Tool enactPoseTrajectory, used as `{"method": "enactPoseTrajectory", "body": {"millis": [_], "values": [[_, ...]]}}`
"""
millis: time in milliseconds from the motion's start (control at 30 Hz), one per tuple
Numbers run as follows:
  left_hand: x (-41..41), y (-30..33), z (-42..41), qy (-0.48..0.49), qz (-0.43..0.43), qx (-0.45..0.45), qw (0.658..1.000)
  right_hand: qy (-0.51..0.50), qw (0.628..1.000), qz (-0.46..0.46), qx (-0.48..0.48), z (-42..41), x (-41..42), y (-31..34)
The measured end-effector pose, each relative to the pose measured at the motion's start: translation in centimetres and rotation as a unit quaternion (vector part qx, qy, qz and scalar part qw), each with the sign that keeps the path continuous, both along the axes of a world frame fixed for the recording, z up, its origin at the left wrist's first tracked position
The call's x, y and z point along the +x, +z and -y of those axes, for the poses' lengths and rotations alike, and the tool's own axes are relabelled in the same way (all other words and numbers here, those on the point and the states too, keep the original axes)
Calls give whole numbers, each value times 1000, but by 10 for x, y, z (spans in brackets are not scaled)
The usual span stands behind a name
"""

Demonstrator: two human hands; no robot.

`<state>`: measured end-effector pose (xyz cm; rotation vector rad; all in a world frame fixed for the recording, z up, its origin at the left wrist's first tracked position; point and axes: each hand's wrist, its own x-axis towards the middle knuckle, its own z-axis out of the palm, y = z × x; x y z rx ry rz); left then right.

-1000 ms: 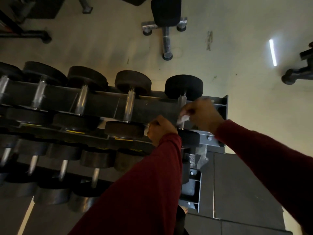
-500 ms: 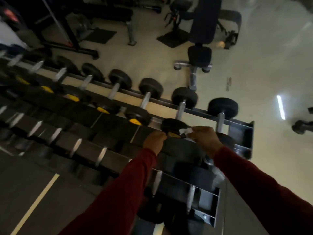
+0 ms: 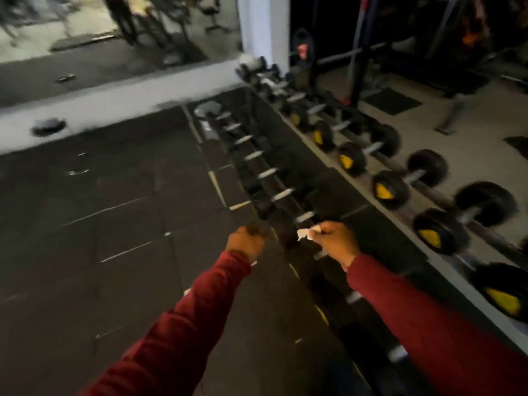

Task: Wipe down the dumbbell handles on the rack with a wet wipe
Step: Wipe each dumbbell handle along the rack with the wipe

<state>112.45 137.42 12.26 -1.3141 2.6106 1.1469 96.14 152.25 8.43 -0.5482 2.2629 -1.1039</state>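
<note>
- Far left: dark rubber floor tiles (image 3: pixel 108 224) with pale seams cover the near ground, running up to a white wall base (image 3: pixel 114 95) under a wall mirror (image 3: pixel 85 30).
- A small dark round object (image 3: pixel 48 126) sits against that wall base; it is too blurred to name.
- Left hand (image 3: pixel 248 243): reached out over the floor tiles in a dark red sleeve (image 3: pixel 183 324), fingers curled into a closed fist. It appears to hold nothing, though the blur leaves this uncertain.
- Between the hands: the lower tier of the dumbbell rack (image 3: pixel 328 195), a row of black dumbbells whose silver dumbbell handles (image 3: pixel 282 194) recede toward the mirror.
- Wet wipe (image 3: pixel 307 232): a small crumpled white scrap, pinched at the fingertips of the right hand (image 3: pixel 335 241). It is held just above the lower tier, near one silver handle; whether it touches the handle cannot be told.
- The right hand's fingers are curled tight around the wipe; its arm wears the same dark red sleeve.
- Right: the upper tier carries larger black dumbbells with yellow end labels (image 3: pixel 383 191), lined along the rail and blurred by motion.
- Far right and behind: pale floor and dark gym frames (image 3: pixel 357 52).
</note>
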Motion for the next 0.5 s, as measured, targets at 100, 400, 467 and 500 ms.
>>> {"method": "enactPoseTrajectory", "body": {"millis": [100,400,467,500], "values": [[36,10,74,78,-24,-15,997,78,997,-24,-14,99,23,14],[42,28,286,148,-38,-68,986,197,978,-44,-48,353,17,28],[27,32,337,164,-30,-66,984,205,976,-50,-44,408,-1,32],[18,35,362,169,-26,-65,983,207,976,-53,-40,436,-10,36]]}}
